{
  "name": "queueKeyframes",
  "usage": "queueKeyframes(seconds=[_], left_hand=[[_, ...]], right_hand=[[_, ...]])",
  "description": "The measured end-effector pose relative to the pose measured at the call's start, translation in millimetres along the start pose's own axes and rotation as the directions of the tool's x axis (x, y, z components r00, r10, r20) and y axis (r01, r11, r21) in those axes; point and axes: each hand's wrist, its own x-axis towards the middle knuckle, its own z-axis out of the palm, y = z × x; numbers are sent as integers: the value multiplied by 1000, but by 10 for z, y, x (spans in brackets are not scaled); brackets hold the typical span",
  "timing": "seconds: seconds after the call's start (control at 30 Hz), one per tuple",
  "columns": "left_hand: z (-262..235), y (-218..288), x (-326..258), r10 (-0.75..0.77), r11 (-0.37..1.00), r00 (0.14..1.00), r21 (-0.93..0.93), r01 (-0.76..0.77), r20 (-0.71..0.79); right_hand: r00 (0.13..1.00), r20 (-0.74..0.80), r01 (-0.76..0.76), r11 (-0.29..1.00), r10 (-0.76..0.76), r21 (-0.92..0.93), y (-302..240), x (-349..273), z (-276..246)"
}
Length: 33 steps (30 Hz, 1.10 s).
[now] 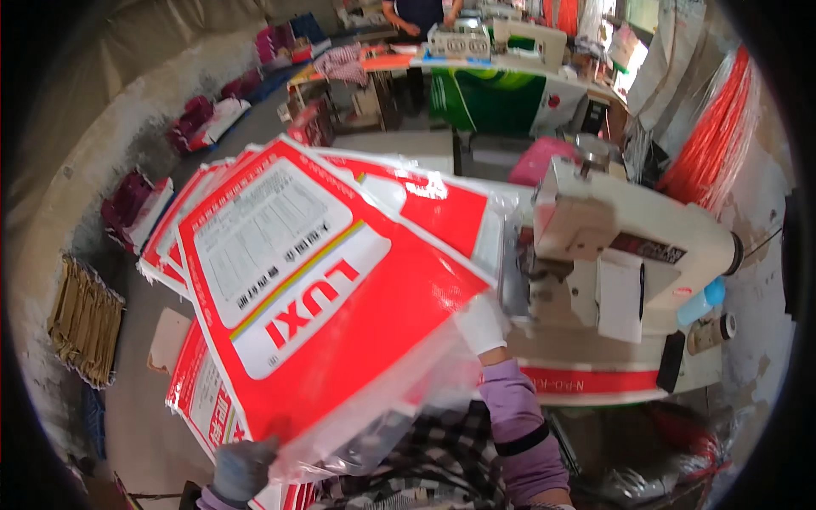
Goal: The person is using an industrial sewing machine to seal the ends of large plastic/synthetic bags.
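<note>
A large red and white printed sack (365, 340) hangs tilted in front of me, with a clear plastic liner (382, 429) showing along its near edge. My left hand (242, 469), in a grey glove with dark fingertips, is closed on its near left corner. At the right corner, my right hand (483, 325) in a white glove grips the edge; its fingers are partly hidden by the sack. Beneath and behind lie more red and white sacks (442, 217), partly covered. Just right of my right hand stands a white industrial sewing machine (625, 225).
Orange-red strands (714, 127) hang at the right wall. A blue-capped bottle (701, 302) stands behind the machine. Brown folded bundles (85, 323) sit at left. Across the room, a person (421, 15) stands by another sewing machine (531, 44). Sacks under my left hand overhang near my lap.
</note>
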Motion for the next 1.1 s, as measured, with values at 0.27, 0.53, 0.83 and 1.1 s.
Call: queueKeyframes(seconds=[0.27,0.53,0.83,1.1], left_hand=[[140,17,99,-186,966,902,-242,95,-390],[195,-135,37,-410,883,840,-384,269,-354],[176,-454,-94,-335,928,876,-283,243,-347],[278,-498,-319,89,988,975,142,-61,-203]], right_hand=[[460,-886,346,908,57,238,245,-427,-67],[820,-559,429,781,-125,454,428,-250,27],[705,-691,565,716,-161,410,447,-246,74],[631,-578,704,695,-517,147,391,161,-243]])
